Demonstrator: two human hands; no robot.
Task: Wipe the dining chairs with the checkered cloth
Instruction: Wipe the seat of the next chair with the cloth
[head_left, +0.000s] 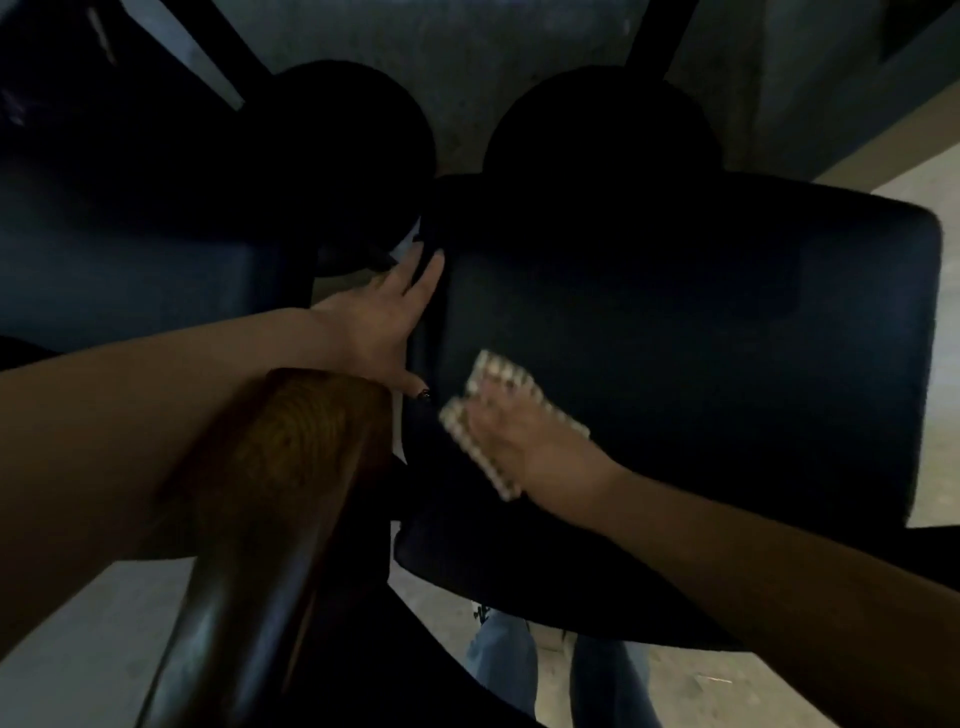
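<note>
Your right hand lies flat on the checkered cloth, fingers spread over it and pressing it down onto the dark seat of the right-hand dining chair, close to the seat's near-left corner. That grip is a flat press, not a pinch; the cloth is blurred, so whether your thumb hooks under its edge I cannot tell.

Your left hand rests along the seat's left edge, fingers straight and reaching toward the far-left corner, the thumb down near the cloth. It holds nothing and seems to steady the chair. Leave it there while you wipe, so the seat does not slide.

To do this step well, keep your palm weight over the middle of the cloth so its corners do not fold under. Work from this near-left corner across toward the right edge in overlapping passes, then step each pass toward the far edge. The far-left corner sits under your left fingers, so lift them when the cloth reaches it. Run the cloth over the rounded rim as well, where dust likely gathers.

A wooden chair back stands just beside your left forearm; mind your elbow there. The second chair seat, to the left, looks untouched by the cloth and probably comes next.
</note>
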